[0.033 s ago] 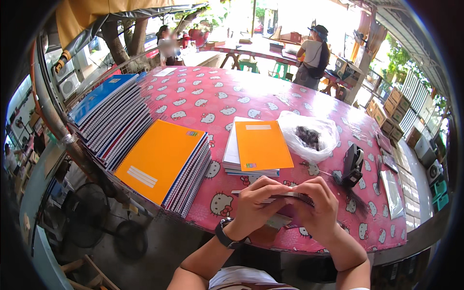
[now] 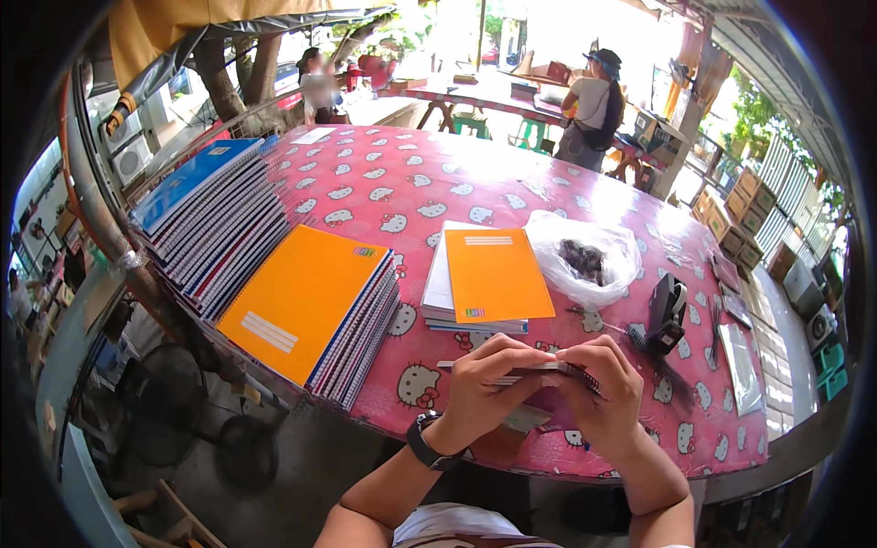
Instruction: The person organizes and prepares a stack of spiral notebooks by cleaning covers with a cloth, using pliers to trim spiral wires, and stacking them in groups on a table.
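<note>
1. While the left hand [image 2: 489, 379] and right hand [image 2: 607, 393] pinch a notebook [image 2: 554, 366] between their fingers, its coil [image 2: 581, 374] lies along the right fingertips.
2. Uneven finger pressure might bend that coil.

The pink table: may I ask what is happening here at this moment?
The left hand and right hand together hold what looks like a thin spiral-bound notebook, seen edge-on, above the near side of the pink table. Beyond them, a low notebook pile lies beside a white plastic bag. An orange-topped stack and a blue-topped stack stand at left.
</note>
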Action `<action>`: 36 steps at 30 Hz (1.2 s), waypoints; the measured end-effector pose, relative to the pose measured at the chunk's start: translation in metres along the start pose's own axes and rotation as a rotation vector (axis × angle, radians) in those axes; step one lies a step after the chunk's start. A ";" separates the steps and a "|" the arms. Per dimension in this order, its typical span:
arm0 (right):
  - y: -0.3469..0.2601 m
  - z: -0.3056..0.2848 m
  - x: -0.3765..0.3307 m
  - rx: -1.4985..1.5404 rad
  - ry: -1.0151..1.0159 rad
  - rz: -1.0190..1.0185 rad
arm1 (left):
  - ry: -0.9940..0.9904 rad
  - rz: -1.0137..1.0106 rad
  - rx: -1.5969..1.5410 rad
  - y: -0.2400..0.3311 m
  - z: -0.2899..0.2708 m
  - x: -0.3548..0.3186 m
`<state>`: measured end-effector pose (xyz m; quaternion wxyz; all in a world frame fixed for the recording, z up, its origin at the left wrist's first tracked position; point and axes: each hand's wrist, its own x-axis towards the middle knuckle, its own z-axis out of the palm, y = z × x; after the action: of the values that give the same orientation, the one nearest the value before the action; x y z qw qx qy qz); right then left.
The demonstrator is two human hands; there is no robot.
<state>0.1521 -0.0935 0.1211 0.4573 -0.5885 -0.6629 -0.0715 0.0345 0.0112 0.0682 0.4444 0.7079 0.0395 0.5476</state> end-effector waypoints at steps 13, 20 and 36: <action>-0.015 0.003 -0.003 0.067 0.017 0.031 | -0.027 0.020 -0.064 0.002 -0.008 -0.009; -0.010 -0.004 0.006 -0.057 -0.087 -0.164 | -0.062 0.081 -0.072 0.000 -0.010 -0.007; -0.007 0.001 0.004 0.356 -0.115 0.069 | -0.067 0.130 -0.033 0.004 -0.022 -0.002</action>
<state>0.1459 -0.0921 0.1258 0.5177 -0.5240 -0.6694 0.0965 0.0137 0.0202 0.0695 0.4205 0.7195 -0.0306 0.5519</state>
